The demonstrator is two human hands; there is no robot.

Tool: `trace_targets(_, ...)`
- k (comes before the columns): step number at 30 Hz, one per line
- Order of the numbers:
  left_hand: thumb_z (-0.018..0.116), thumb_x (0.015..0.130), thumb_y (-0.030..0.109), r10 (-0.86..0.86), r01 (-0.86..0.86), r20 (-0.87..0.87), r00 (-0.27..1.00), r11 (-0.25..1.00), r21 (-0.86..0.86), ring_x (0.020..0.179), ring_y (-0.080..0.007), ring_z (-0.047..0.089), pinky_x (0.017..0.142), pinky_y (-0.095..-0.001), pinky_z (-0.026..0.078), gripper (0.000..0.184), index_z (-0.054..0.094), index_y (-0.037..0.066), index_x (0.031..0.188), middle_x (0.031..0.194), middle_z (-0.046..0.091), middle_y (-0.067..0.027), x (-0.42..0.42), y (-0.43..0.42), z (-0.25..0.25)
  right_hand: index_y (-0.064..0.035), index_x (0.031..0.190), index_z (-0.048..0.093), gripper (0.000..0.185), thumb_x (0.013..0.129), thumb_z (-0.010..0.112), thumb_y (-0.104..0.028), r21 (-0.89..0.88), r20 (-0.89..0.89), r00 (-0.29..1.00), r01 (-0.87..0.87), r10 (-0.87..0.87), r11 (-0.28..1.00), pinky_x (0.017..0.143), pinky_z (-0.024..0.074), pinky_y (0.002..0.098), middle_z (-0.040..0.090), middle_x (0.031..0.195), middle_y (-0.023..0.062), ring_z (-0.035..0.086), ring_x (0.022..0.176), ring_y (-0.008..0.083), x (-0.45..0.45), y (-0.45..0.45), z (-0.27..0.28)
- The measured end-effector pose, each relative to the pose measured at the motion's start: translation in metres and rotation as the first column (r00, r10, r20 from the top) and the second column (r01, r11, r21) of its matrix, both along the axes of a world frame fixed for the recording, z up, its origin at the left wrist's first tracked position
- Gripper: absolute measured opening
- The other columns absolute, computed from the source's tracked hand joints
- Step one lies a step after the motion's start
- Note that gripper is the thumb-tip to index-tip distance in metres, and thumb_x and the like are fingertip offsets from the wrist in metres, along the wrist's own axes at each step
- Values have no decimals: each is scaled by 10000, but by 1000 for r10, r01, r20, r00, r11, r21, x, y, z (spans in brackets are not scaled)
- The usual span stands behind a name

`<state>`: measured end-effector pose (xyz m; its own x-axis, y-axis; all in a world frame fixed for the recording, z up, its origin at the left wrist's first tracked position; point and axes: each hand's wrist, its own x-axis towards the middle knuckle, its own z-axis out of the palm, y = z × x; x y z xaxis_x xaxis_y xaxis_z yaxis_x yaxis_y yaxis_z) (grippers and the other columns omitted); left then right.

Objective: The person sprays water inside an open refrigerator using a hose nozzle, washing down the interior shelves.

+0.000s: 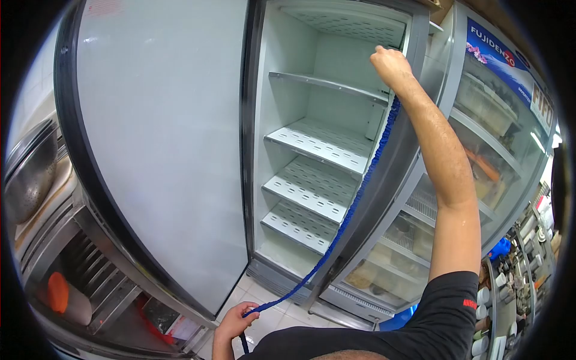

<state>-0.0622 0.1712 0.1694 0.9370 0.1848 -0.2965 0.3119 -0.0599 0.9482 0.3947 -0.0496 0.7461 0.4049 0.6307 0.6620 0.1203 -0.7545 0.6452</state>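
My left hand (236,320), low in the view, is closed around a blue crinkled hose (343,226). From there the hose rises in a curve along the right side of an upright fridge (333,141) and passes behind my right wrist. My right hand (391,67) is raised near the top right of the fridge opening, its fingers curled into a fist. The hose leads up to this hand, though the gripped part is hidden behind it. Inside the fridge are several white perforated shelves (318,144) with nothing on them. The fridge door (162,150) stands open to the left.
A glass-door display fridge (486,120) with tubs inside stands at the right. At far left, a metal bowl (33,171) rests above a steel rack (105,282) holding an orange-and-white container (66,297). Shelves of crowded items (519,288) line the lower right.
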Motion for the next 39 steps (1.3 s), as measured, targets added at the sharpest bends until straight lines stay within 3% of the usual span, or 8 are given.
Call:
trace_targets(8,763,935,208,0,0,-15,1000,1000,0,677,-90,575,610,-257,462,343,685,71,1239,805,661,5,-1,1,-12,-131,1083,712,202,921,640,-34,191,-31,918,-383,396,904,884,602,443,645,1116,117,711,1018,326,-2,21,-6)
trace_targets(11,767,932,208,28,-28,-7,1000,999,26,674,-89,575,607,-258,462,347,685,73,1241,807,663,4,-4,3,-8,-110,1058,741,201,904,651,-18,132,-7,924,-377,382,917,864,611,439,667,1105,118,721,1005,327,-2,24,-4)
trace_targets(14,768,931,205,58,-58,8,998,998,16,673,-88,575,606,-257,461,346,686,74,1241,803,662,4,-9,4,-4,-70,981,763,159,882,661,3,11,18,986,-165,165,986,848,619,435,690,1083,123,731,986,330,8,24,2)
trace_targets(17,768,932,198,74,-74,-3,997,997,37,672,-86,574,610,-256,462,340,687,73,1238,800,661,7,-12,2,-1,-45,919,774,122,866,677,4,42,-125,991,56,-50,998,835,624,431,708,1091,134,738,967,333,2,31,4)
trace_targets(26,767,934,188,74,-75,7,997,997,27,676,-82,567,622,-253,466,335,687,68,1236,805,657,15,-17,-2,0,-115,1081,760,221,896,664,-43,233,-56,898,-413,436,881,937,594,427,708,1154,107,707,1094,319,-11,47,-7)
trace_targets(32,734,958,125,74,-73,-13,997,996,57,683,-65,568,634,-242,483,294,675,60,1239,888,718,6,-21,2,3,-116,1106,764,251,902,647,-27,114,-227,967,146,-118,983,946,594,419,712,1203,112,709,1096,312,-18,45,0)
trace_targets(35,736,957,121,82,-81,-16,996,995,52,684,-66,563,635,-238,476,296,674,56,1239,885,718,4,-23,2,7,-113,1134,763,276,906,641,-18,201,-250,963,150,-98,968,956,591,418,715,1234,117,707,1107,314,-16,47,-1)
trace_targets(39,753,945,181,91,-91,19,996,995,43,672,-83,559,621,-252,469,330,678,59,1243,829,664,13,-23,1,7,-118,1172,760,284,930,624,-57,272,-92,912,-363,400,891,959,588,423,724,1216,124,706,1106,325,-6,57,-14)
